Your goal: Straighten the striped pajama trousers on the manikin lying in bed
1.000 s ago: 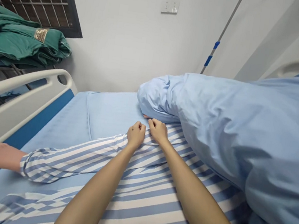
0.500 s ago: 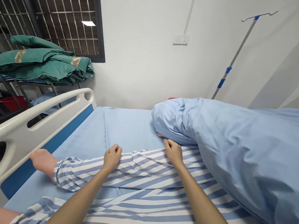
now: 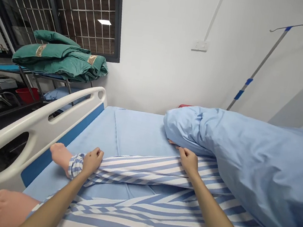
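Observation:
A figure that looks like a manikin lies on the bed in blue-and-white striped trousers (image 3: 144, 167). Near the far ankle, my left hand (image 3: 92, 160) is closed on the trouser leg, close to the bare far foot (image 3: 61, 158). Higher up that leg, my right hand (image 3: 189, 162) pinches the striped cloth at its far side, beside the edge of the folded-back blue quilt (image 3: 237, 148). A bit of skin-coloured surface shows under the quilt by my right fingers. The near foot (image 3: 8, 208) lies bare at lower left.
A white bed end board (image 3: 36, 120) stands beyond the feet. The light blue bed sheet (image 3: 140, 130) lies under the legs. Folded green covers (image 3: 63, 58) rest on a rack at left, near a red basin (image 3: 27, 95). An IV pole (image 3: 259, 68) rises behind the quilt.
My left hand has moved down the trouser leg to the ankle, and the cloth between my hands lies straighter. My right hand stays near the quilt's edge. The view has swung left.

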